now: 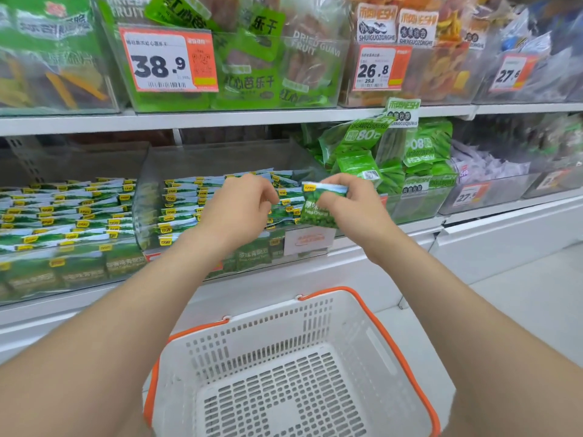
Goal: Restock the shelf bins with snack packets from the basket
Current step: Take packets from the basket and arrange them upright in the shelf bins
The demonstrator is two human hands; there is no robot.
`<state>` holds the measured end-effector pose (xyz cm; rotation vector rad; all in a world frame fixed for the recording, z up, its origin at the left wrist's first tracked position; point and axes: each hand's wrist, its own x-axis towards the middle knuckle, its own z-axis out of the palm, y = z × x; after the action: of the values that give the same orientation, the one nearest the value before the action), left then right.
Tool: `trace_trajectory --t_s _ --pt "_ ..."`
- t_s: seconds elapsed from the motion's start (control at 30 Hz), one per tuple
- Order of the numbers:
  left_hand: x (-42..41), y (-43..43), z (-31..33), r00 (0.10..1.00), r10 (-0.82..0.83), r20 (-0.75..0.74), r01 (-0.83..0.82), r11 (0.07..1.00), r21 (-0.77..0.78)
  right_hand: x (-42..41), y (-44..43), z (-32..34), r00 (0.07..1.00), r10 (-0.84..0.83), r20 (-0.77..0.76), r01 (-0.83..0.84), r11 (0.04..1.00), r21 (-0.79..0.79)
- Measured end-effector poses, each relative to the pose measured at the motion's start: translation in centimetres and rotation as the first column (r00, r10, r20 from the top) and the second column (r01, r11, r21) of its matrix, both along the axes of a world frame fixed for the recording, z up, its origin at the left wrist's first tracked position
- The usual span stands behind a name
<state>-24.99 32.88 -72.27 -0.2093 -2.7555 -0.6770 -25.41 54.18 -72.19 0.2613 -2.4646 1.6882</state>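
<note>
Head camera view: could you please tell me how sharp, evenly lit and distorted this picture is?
Head view: even, soft light, pale glare on the clear bin wall; head view: the shelf edge bows, wide-angle stretch at the corners; head view: the 38.9 price tag and the packet in the right hand are legible, the far-right bins blurred.

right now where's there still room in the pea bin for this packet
Bare room: the back of the middle bin, between the packet rows and its rear wall; also the basket floor. Crowded: the rows under the left hand, and the left bin. The right hand holds the pea packet.
</note>
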Motion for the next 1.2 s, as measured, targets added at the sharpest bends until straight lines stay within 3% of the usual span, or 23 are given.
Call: trace_trajectory --t_s 0.2,0.33,0.57,0.7,0.9,1.07,1.2 --pt "-2.7 -1.8 -0.3 0.963 -0.118 0.244 0.154 0.978 -0.138 -2.0 -1.4 -0.7 0.976 0.155 -0.152 -0.154 0.988 0.017" --pt "-3.8 -2.0 -0.3 0.921 -0.192 0.339 0.231 0.97 -0.079 -3.4 -2.1 -1.5 0.97 0.162 -0.183 -0.135 0.979 0.151" --pt "-4.8 -1.3 -0.6 0.937 -0.143 0.318 0.191 0.973 -0.128 -5.1 -2.1 -2.0 0.984 0.141 -0.109 -0.109 0.959 0.263" --pt "-4.6 -2.2 0.0 0.907 -0.122 0.402 0.155 0.986 -0.052 -5.2 -2.4 -2.1 0.973 0.198 -0.123 -0.114 0.864 0.49" --pt "-3.5 -3.6 0.9 0.829 -0.159 0.535 0.214 0.976 -0.041 -5.5 -3.9 -0.3 0.954 0.26 -0.149 -0.087 0.716 0.693" --pt "-3.3 -3.5 0.7 0.842 -0.181 0.508 0.227 0.973 -0.03 -5.1 -4.6 0.7 0.919 0.393 -0.02 -0.233 0.586 0.776" --pt "-3.5 -3.3 0.4 0.86 -0.191 0.474 0.262 0.961 -0.088 -5.5 -4.6 0.8 0.919 0.386 0.081 -0.303 0.557 0.773"
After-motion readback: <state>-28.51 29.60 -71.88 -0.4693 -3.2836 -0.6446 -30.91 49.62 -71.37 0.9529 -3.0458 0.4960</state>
